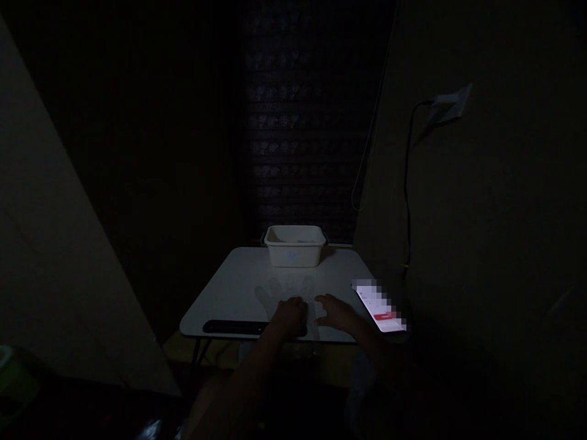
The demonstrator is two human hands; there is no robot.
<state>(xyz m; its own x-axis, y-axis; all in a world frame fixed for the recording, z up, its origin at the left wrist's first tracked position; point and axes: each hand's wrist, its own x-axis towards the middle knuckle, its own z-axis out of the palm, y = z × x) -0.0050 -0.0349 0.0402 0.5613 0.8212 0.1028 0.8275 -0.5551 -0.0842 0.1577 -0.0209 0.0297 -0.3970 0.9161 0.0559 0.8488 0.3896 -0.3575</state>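
Note:
A see-through plastic glove lies spread on the white folding table, its fingers pointing away from me. My left hand rests on the lower part of the glove with the fingers curled together; its fingertips are hard to make out in the dark. Just to the right, my right hand is held low over the table, thumb and forefinger apart. Between the hands a clear plastic strip reaches the table's front edge; I cannot tell whether it belongs to the glove.
A white tub with dark side handles stands at the table's back. A lit phone lies at the right edge. Along the front left runs a dark slot-like handle. A cable hangs from the right wall's socket. The room is very dim.

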